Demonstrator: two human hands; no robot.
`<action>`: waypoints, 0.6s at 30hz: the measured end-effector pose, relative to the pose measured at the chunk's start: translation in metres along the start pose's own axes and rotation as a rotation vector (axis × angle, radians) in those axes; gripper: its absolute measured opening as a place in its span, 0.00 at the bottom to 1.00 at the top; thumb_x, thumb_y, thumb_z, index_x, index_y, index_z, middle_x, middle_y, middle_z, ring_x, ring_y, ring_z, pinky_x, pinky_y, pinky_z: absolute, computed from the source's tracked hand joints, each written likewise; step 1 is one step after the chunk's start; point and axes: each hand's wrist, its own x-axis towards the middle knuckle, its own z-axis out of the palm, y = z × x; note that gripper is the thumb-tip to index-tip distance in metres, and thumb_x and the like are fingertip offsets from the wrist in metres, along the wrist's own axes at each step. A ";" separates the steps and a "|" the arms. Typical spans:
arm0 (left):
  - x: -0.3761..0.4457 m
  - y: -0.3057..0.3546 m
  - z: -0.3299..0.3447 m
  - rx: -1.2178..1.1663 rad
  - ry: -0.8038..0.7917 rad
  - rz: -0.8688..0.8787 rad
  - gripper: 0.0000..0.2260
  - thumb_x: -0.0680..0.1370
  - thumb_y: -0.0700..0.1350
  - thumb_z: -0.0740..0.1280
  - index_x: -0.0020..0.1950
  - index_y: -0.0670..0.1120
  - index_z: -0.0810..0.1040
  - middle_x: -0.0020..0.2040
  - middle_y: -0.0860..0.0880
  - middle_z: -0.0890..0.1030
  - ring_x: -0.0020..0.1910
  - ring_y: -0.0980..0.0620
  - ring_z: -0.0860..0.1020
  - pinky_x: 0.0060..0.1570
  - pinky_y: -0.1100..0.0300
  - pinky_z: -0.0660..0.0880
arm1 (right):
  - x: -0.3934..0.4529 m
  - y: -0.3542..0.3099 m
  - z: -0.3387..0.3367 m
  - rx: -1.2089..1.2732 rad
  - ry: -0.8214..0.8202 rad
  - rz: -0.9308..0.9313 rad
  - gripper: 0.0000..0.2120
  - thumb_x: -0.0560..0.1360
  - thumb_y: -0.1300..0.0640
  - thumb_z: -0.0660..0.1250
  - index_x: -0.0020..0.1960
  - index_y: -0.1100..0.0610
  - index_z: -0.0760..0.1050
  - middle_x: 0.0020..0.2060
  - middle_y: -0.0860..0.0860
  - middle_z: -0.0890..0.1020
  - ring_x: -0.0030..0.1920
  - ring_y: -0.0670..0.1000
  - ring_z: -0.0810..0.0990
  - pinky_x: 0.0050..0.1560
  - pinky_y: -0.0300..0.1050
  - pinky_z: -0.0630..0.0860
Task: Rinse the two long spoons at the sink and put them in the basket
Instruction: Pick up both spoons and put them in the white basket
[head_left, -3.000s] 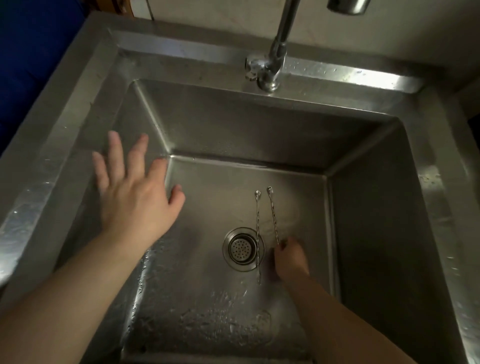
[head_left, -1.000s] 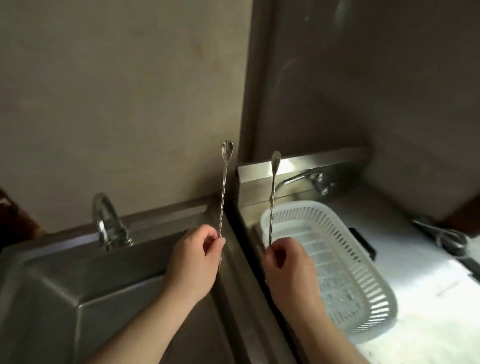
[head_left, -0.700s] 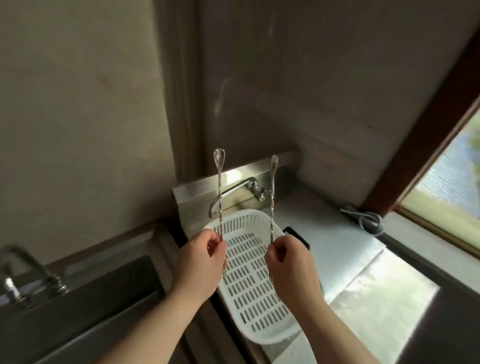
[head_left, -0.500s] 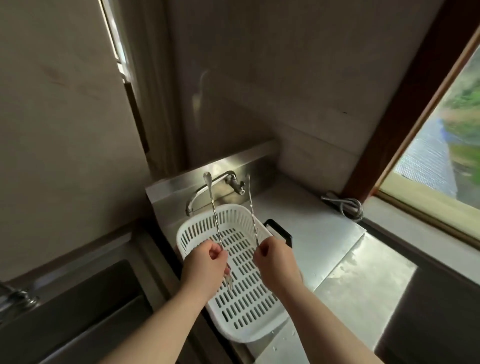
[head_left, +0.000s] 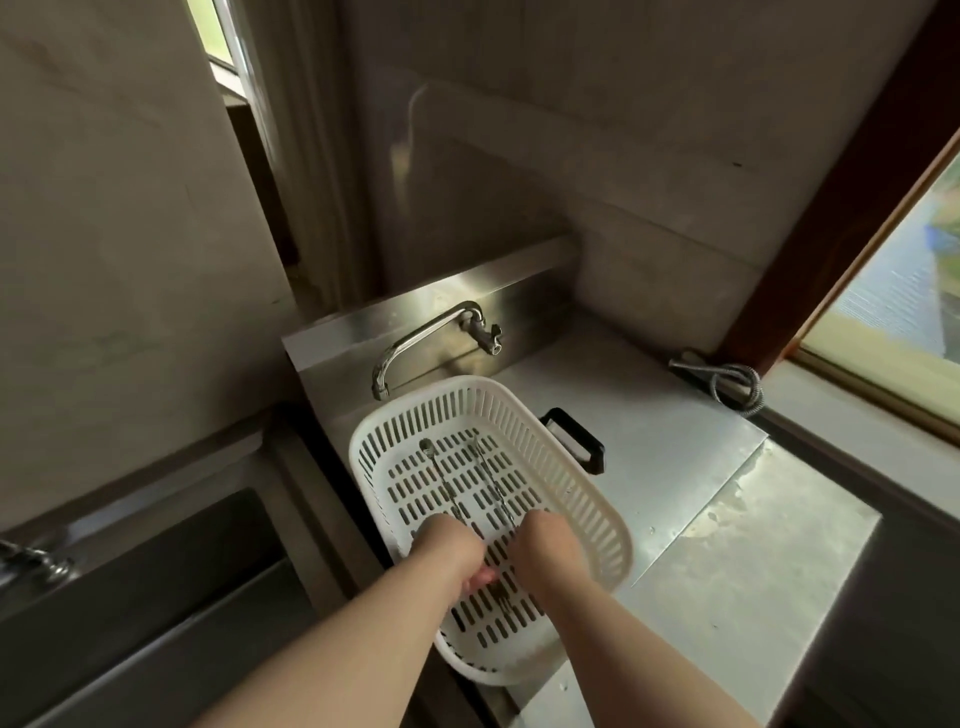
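A white slotted plastic basket (head_left: 589, 501) sits on the steel counter. Two long thin metal spoons with twisted stems lie low over its floor, side by side, bowls pointing away from me. My left hand (head_left: 448, 552) pinches the near end of the left spoon (head_left: 440, 475). Close beside it, my right hand (head_left: 546, 546) grips the near end of the right spoon (head_left: 491, 480). Both hands are inside the basket, and the handle ends are hidden under my fingers.
A curved steel faucet (head_left: 431, 332) juts from the backsplash just behind the basket. A black handle (head_left: 574, 436) pokes out on the basket's right. The sink basin (head_left: 156, 597) lies to the left. A coiled metal hose (head_left: 730, 382) rests by the window; the counter (head_left: 685, 467) is wet.
The spoons went from lying in the sink to being held upright, one per hand. I turned right to the basket and have lowered both spoons flat into it.
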 end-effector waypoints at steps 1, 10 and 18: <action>0.003 0.001 0.003 -0.005 -0.011 -0.016 0.09 0.79 0.34 0.63 0.57 0.40 0.77 0.48 0.41 0.82 0.31 0.49 0.84 0.31 0.61 0.82 | 0.000 0.000 0.000 -0.001 0.001 -0.002 0.06 0.77 0.62 0.63 0.42 0.55 0.72 0.35 0.48 0.74 0.36 0.50 0.78 0.34 0.41 0.72; 0.009 -0.007 0.012 -0.005 -0.056 -0.079 0.10 0.79 0.32 0.61 0.58 0.39 0.78 0.50 0.39 0.82 0.39 0.41 0.84 0.29 0.52 0.83 | 0.006 0.008 0.006 -0.035 0.018 -0.053 0.10 0.75 0.66 0.59 0.39 0.54 0.67 0.32 0.47 0.70 0.32 0.45 0.71 0.32 0.39 0.68; 0.012 -0.011 0.012 0.085 -0.048 -0.010 0.12 0.77 0.35 0.62 0.59 0.40 0.78 0.50 0.41 0.82 0.46 0.41 0.83 0.47 0.48 0.83 | 0.004 0.013 0.006 -0.047 0.057 -0.114 0.09 0.74 0.68 0.58 0.43 0.55 0.67 0.36 0.48 0.71 0.35 0.48 0.71 0.38 0.42 0.69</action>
